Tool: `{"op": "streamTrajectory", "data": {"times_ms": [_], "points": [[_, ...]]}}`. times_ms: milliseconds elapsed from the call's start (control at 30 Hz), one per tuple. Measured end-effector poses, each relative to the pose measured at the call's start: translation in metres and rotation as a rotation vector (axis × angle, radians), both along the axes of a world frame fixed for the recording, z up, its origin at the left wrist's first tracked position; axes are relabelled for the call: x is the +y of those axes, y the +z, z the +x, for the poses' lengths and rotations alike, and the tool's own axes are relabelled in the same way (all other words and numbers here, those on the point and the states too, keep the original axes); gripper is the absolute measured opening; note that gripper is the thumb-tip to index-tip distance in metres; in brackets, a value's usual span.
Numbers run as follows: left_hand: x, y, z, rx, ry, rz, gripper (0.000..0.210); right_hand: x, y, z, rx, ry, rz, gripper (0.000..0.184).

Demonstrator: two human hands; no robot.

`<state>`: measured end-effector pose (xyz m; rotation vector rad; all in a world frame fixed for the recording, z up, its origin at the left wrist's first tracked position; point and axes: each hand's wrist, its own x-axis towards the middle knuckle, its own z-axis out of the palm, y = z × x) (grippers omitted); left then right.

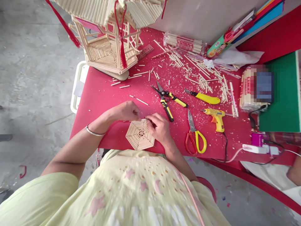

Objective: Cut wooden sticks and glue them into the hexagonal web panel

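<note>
A hexagonal panel of short wooden sticks (pixel 140 135) lies flat near the table's front edge, its sticks set in nested rings. At its upper left edge is my left hand (pixel 127 111), with curled fingers pinched together. My right hand (pixel 160 127) rests over the panel's right side, its thumb and forefinger closed close to the left fingertips. Whatever lies between the fingertips is too small to make out. Beyond the hands, a pavilion model of wooden sticks (pixel 110 47) with red tassels stands at the back left.
On the red table (pixel 105 94) lie black-and-yellow cutters (pixel 168 100), a yellow utility knife (pixel 204 96), red-and-yellow scissors (pixel 194 135) and a yellow glue gun (pixel 217 118) with its cord. Loose sticks (pixel 176 58) and scraps spread behind them. A power strip (pixel 256 149) is at right.
</note>
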<state>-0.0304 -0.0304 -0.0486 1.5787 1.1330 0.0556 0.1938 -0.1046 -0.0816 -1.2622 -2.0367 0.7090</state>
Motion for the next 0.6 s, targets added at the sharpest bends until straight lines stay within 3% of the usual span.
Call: {"op": "streamTrajectory", "data": {"times_ms": [600], "points": [[0.0002, -0.0052, -0.0014, -0.031, 0.010, -0.001, 0.018, -0.0008, 0.0023, 0.0003, -0.021, 0.006, -0.027, 0.022]]}}
